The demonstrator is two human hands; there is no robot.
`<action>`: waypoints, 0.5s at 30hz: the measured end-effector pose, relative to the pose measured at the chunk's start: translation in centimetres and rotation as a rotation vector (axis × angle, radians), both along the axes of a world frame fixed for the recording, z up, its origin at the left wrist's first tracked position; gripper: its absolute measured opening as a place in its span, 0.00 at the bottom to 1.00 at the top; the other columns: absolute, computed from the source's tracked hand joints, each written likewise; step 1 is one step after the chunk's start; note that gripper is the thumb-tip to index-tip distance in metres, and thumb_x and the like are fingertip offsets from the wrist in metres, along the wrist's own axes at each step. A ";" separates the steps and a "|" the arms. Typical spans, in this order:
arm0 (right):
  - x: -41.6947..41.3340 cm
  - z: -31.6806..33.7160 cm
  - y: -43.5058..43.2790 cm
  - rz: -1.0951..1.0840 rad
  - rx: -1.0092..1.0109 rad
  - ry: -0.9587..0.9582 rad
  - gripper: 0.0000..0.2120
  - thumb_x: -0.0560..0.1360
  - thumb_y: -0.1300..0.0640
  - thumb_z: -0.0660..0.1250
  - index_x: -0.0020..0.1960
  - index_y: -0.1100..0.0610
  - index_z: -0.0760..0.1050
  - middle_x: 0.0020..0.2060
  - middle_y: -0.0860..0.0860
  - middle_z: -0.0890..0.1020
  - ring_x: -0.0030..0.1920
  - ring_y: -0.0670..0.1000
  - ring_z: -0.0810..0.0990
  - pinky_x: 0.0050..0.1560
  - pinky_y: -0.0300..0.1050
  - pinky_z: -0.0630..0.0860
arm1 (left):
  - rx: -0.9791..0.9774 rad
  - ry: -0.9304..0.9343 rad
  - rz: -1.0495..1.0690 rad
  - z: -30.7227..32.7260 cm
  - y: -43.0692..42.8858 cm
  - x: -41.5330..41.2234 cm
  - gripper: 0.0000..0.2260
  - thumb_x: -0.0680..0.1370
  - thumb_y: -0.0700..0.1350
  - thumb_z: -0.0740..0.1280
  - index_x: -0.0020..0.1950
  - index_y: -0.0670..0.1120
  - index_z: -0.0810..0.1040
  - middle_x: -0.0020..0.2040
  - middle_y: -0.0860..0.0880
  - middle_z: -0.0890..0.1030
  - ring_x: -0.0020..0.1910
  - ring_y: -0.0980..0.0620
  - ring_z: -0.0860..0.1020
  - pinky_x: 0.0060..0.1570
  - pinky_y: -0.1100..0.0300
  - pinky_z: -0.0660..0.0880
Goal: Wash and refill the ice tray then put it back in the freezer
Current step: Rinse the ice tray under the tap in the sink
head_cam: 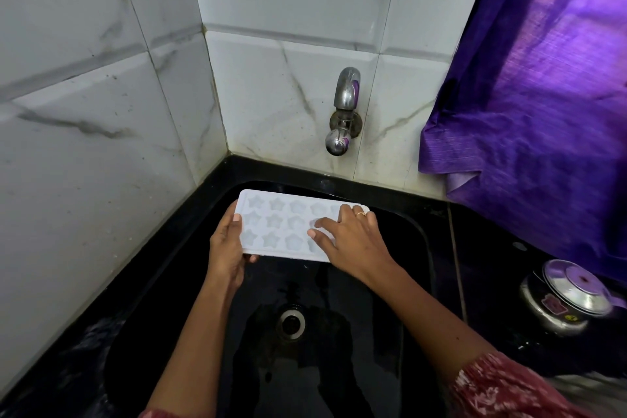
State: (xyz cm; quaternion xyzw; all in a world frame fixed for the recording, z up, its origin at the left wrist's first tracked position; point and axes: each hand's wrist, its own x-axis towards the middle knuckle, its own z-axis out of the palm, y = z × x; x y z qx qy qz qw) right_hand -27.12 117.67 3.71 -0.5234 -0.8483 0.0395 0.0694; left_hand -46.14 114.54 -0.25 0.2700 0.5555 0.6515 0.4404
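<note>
Marble-veined wall tiles [84, 112] fill the corner on the left and behind, and a purple curtain [543, 112] hangs down the right side, its lower edge bunched on the black counter. Below sits the glossy black sink [163, 299], and right over its far half is the white ice tray [281, 224], lifted off the basin, star-shaped moulds facing up, long side running left to right, directly below the tap.

Left hand [227, 248] has the tray's left short end: thumb laid on the top rim, fingers curled underneath, a firm hold. Right hand [353, 241] comes in over the top at the right end, fingers spread wide and lying across the moulds, fingertips touching the tray's upper face, nothing clasped. A red patterned sleeve [502, 390] shows at that elbow.

Off on the counter to the right, well apart from the tray, a steel pot [563, 299] with its lid on. On the back wall the chrome tap [344, 105]. Down in the basin floor, the round drain [291, 322]. And a gold ring [360, 213] on a right-hand finger
</note>
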 end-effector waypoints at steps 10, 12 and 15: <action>-0.7 -0.4 0.6 0.012 -0.086 0.007 0.21 0.78 0.40 0.51 0.66 0.47 0.68 0.58 0.56 0.71 0.61 0.56 0.66 0.61 0.49 0.57 | -0.011 -0.029 0.019 0.3 0.1 0.2 0.15 0.83 0.44 0.54 0.68 0.48 0.70 0.47 0.48 0.81 0.29 0.55 0.77 0.19 0.66 0.63; -0.7 -0.5 0.6 0.015 -0.098 0.026 0.21 0.78 0.40 0.51 0.67 0.46 0.68 0.58 0.55 0.71 0.62 0.55 0.66 0.61 0.49 0.57 | -0.016 -0.029 0.025 0.3 0.2 0.0 0.15 0.83 0.44 0.54 0.68 0.48 0.70 0.47 0.47 0.81 0.31 0.52 0.75 0.19 0.66 0.63; -0.5 -0.4 0.7 0.010 -0.080 0.024 0.20 0.78 0.40 0.51 0.67 0.44 0.68 0.58 0.55 0.71 0.62 0.55 0.66 0.60 0.48 0.57 | -0.018 -0.029 0.023 0.3 0.3 -0.1 0.15 0.83 0.44 0.54 0.69 0.48 0.70 0.47 0.47 0.81 0.32 0.51 0.75 0.19 0.66 0.63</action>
